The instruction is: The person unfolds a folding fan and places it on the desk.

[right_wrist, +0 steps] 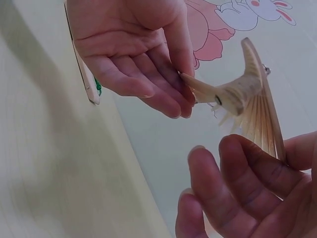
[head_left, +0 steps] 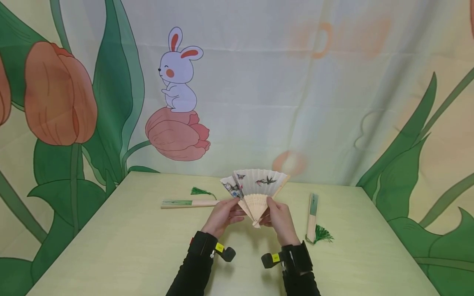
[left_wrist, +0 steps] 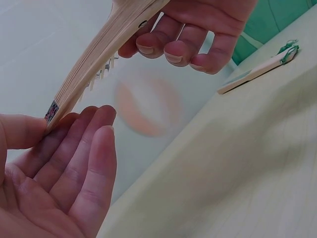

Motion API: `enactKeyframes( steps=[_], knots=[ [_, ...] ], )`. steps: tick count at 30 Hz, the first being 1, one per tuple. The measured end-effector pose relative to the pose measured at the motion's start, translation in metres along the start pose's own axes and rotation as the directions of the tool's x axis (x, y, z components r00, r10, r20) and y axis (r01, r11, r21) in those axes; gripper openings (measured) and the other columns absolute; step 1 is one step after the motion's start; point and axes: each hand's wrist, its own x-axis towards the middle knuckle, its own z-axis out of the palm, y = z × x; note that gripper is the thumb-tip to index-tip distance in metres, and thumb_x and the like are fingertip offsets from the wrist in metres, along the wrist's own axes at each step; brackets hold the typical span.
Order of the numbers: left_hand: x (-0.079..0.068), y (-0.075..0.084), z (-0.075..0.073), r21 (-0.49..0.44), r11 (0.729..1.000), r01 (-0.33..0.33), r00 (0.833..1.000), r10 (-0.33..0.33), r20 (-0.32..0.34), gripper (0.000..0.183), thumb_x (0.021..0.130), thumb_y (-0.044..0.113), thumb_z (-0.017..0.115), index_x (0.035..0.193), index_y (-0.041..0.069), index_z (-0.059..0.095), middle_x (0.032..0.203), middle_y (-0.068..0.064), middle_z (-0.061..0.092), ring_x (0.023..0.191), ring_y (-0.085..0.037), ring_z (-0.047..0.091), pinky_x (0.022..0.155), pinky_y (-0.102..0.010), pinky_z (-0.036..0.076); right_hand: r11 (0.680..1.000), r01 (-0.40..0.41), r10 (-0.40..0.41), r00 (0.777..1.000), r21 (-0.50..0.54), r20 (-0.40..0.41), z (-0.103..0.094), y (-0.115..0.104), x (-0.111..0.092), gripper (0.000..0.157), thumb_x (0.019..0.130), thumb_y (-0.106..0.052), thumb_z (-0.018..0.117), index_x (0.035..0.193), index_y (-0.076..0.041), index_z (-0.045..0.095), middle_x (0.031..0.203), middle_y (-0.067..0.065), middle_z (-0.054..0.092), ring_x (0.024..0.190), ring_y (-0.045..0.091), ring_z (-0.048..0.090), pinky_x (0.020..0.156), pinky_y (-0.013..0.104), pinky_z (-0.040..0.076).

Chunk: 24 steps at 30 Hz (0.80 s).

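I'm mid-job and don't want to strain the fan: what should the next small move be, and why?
Probably ease the right grip slightly outward while the left grip steadies its side. The painted fan is only partly spread, and each grip pinches one side of it, so a gentle outward move would likely open it further.

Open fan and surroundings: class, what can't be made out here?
Head view: marks on the yellow tag, too small.
Left wrist view: front of the open fan, turned nearly edge-on.
Same view: wrist of the right hand, beyond the top edge.
Right wrist view: closed fan, partly behind left hand.
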Motion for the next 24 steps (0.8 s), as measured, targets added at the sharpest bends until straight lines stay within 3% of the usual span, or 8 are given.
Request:
enactKeyframes(
  steps=[11,24],
  knots=[
    [0.0003,0.001,-0.0013,0.002,1.0,-0.009,1.0,0.009,0.012,0.039,0.103,0.028,0.051,0.121,-0.006,0.061,0.103,-0.014,0.072,0.09,-0.02,0.071,0.079,-0.033,0.057,1.0,0.004,-0.004,1.0,0.03,-0.009,-0.0019,-0.0029,-0.0008,0.048,0.105,-0.034,0.045,0.085,0.003,0.067,0.072,0.013,0.064,0.059,0.024,0.063,0.059,0.032,0.051],
    [-0.0008,0.0016,-0.0002,0.009,1.0,0.002,1.0,-0.002,0.006,0.04,0.103,0.028,0.05,0.122,-0.005,0.061,0.104,-0.014,0.072,0.091,-0.021,0.07,0.079,-0.033,0.057,0.999,-0.019,0.019,1.0,0.034,-0.002,-0.004,-0.002,0.0013,0.048,0.106,-0.032,0.041,0.087,0.004,0.067,0.074,0.017,0.065,0.063,0.031,0.064,0.061,0.035,0.052]
  ],
)
